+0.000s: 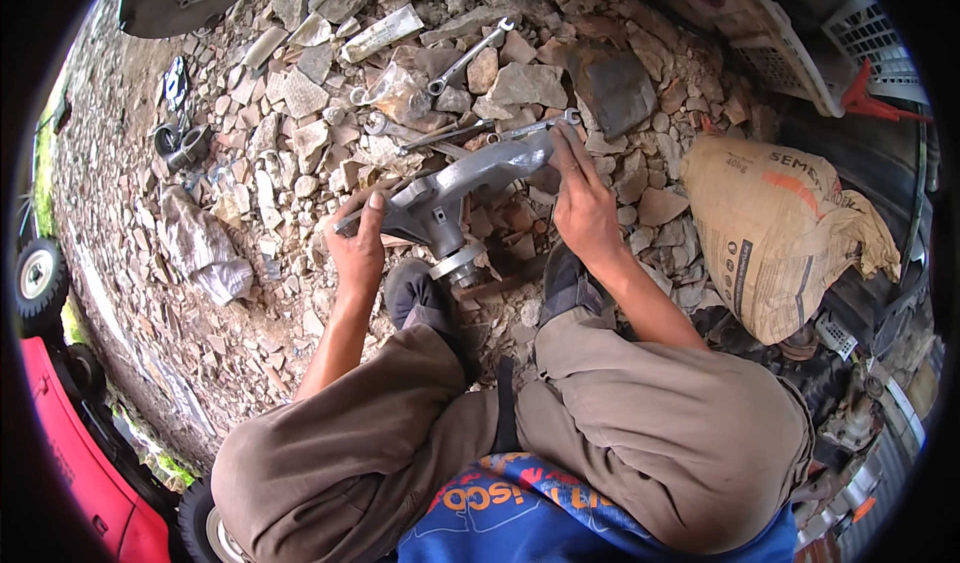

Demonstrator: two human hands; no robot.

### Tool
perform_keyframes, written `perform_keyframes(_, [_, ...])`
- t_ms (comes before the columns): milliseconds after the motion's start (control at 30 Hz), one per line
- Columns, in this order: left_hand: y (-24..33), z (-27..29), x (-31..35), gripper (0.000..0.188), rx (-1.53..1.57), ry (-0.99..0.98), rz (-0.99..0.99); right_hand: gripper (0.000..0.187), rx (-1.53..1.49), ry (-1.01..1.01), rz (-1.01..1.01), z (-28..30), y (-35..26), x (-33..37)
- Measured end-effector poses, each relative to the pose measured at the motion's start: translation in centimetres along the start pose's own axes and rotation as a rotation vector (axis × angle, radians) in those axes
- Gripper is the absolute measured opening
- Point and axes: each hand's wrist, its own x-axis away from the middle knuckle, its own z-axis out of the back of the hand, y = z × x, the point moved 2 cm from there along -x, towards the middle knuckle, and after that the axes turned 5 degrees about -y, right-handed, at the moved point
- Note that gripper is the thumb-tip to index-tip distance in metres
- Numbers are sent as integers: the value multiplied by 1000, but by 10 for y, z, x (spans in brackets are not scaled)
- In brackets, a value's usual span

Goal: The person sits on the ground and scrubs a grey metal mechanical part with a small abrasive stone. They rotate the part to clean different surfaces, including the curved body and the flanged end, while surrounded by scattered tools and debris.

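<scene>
While a grey metal casting (500, 166) is spanning twelve o'clock over jagged rubble (303, 94), the left hand (357, 246) is clamping its flat end between thumb and fingers; the right hand (587, 210), fingers nearly straight, is holding its rounded end.

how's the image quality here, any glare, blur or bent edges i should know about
Head view: strong fisheye bend, the red vehicle curving along the left rim, black corners; head view: mild pale sheen on top of the metal part, no harsh glare on it; head view: left hand and right hand fairly sharp, without obvious motion blur.
</scene>
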Motion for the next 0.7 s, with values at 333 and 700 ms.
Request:
perform_keyframes(333, [21,-6,-11,42,-55,77,90,72,5,115,31,-10,13,-8])
perform_keyframes(700, [15,-3,-18,50,-53,68,134,73,-37,-73,119,-25,-9,-14])
